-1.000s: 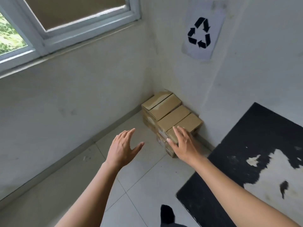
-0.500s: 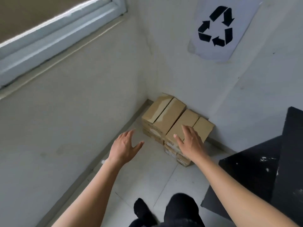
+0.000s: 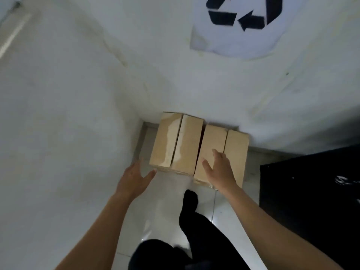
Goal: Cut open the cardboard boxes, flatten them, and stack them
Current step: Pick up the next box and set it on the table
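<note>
As they step in close, the right hand spreads open over the cardboard boxes, the left hand open alongside; nothing cut yet.

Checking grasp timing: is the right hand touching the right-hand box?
Cannot tell. Head view: the right hand is spread over the right-hand box, but looking from above shows neither contact nor gap plainly.

The boxes stand on the floor in the corner, against the back wall, below the sign. The mat lies to their right. The left hand is just left of them, the right hand is over the right ones, and a foot is before them.
</note>
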